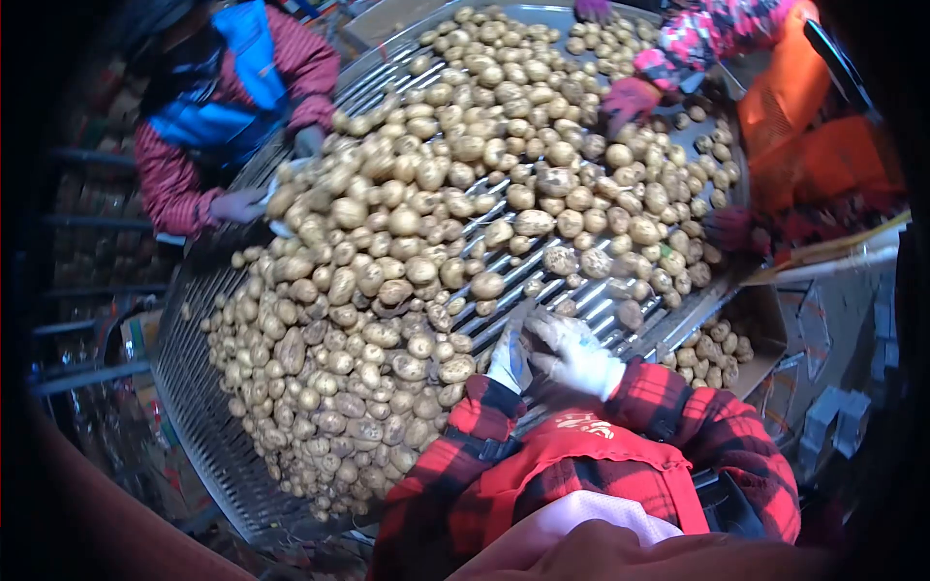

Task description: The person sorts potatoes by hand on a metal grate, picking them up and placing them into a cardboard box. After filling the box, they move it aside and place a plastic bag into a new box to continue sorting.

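Note:
My left hand [511, 351], in a white and grey-blue glove, is at the near edge of a slatted metal sorting table [603, 315]. Its fingers point forward, flat and held close to one another. Beside it my right hand [572, 349], in a white glove, has its fingers stretched out toward the left one, nearly touching. No potato shows in either hand. A large heap of potatoes [373, 276] lies just left of and beyond my hands, and a few single potatoes [630, 314] rest on the bars to the right.
Across the table at left, a person in a blue vest [254, 53] holds something pale against the heap. At right a person in an orange apron [799, 116] reaches over the potatoes with gloved hands. A box of potatoes [712, 353] stands below the right edge.

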`<state>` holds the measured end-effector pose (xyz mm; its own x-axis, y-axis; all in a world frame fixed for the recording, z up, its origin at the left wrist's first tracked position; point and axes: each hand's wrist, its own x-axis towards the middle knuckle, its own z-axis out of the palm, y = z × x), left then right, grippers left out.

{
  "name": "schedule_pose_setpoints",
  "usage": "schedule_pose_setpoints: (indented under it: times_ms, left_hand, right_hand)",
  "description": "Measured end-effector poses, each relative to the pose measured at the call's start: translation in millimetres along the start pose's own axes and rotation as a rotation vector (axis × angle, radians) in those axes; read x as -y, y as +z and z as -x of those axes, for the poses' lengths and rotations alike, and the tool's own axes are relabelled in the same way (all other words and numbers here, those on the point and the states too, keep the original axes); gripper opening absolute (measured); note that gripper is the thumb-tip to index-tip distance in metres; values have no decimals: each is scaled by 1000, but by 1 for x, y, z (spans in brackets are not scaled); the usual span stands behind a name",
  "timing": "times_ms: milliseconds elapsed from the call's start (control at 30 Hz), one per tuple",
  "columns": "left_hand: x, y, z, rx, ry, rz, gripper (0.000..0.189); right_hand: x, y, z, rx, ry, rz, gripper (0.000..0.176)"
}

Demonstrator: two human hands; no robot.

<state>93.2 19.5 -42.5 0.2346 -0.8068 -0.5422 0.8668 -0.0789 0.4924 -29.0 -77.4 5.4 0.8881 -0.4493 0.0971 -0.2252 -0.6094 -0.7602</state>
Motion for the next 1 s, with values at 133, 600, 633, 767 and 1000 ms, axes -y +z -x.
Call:
schedule_pose_setpoints:
  times_ms: [133, 600, 633, 767, 1000]
  left_hand:
    - [15, -40, -6, -189, -312, 281, 47]
    - [21, -47, -18, -248, -225, 226, 46]
    - [15, -44, -15, -229, -231, 234, 46]
    - [6, -33, -6, -225, -213, 237, 43]
    - [5, -43, 20, -133, -141, 349, 37]
  right_hand:
    - [-18, -17, -49, -7, 13, -113, 33]
    - [-77, -5, -257, -273, 17, 737, 69]
    - [-77, -3, -244, -292, -25, 745, 65]
    - [-87, 2, -172, -245, -105, 682, 51]
    - [-37, -14, -93, 0, -63, 638, 54]
